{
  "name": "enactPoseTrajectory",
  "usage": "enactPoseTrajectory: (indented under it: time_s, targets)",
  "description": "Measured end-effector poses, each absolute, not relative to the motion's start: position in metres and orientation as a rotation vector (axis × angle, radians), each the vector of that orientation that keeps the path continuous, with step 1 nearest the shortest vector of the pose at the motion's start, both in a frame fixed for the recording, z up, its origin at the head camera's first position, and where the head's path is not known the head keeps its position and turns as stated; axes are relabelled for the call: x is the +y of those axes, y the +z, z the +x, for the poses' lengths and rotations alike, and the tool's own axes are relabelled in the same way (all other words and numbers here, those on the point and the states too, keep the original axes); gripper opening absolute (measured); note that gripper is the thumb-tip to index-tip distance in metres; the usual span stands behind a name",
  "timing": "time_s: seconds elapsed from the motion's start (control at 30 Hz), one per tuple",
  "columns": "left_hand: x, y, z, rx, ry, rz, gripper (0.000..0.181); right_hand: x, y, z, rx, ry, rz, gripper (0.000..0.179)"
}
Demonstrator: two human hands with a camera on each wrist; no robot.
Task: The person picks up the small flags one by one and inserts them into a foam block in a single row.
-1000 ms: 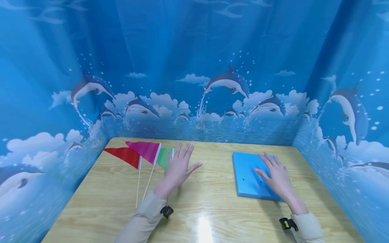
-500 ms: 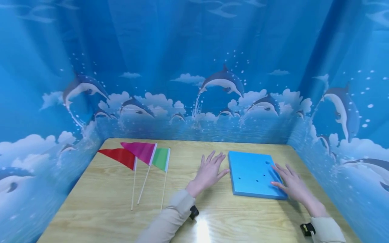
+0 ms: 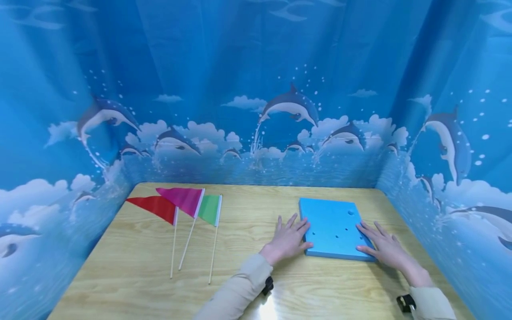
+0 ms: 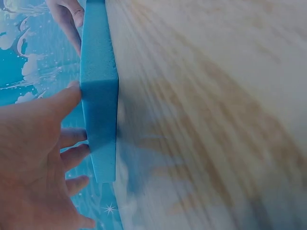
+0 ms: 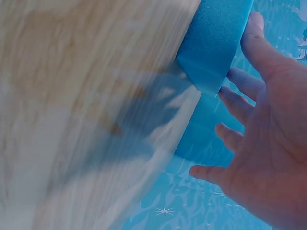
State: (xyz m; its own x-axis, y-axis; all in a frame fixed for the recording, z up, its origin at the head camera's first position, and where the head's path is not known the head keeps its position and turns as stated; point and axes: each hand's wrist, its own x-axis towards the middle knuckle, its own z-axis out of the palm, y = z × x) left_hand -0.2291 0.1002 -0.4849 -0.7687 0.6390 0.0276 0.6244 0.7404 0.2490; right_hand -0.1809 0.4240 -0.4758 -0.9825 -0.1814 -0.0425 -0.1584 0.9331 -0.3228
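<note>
A thick, square blue foam board (image 3: 326, 218) with several small holes in its top lies flat on the right side of the table. My left hand (image 3: 287, 240) is at its left edge, fingers spread, thumb and fingertips touching the board's side and upper rim. At the opposite edge my right hand (image 3: 387, 250) rests its thumb and forefinger on the board's right rim. In the left wrist view the left hand (image 4: 38, 158) reaches along the board's side (image 4: 98, 110). The right wrist view has the right hand (image 5: 278, 129) with spread fingers beside a board corner (image 5: 211, 52).
Three pennant flags on thin sticks lie on the wooden table (image 3: 136, 258) at the left: a red flag (image 3: 158, 208), a magenta flag (image 3: 183, 198) and a green flag (image 3: 209, 209). A blue dolphin-print curtain (image 3: 224, 89) encloses the table's back and sides.
My left hand has moved right from over the green flag to the board's left edge. My right hand has shifted from above the board to its right edge.
</note>
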Motion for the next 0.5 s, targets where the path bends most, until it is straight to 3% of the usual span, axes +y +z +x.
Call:
enactPoseTrajectory:
  time_s: [0.5]
  targets:
    - [0.081,-0.483,-0.233,2.887,0.313,0.991,0.07,0.4,-0.472,-0.184,3.035,-0.477,-0.329,0.081]
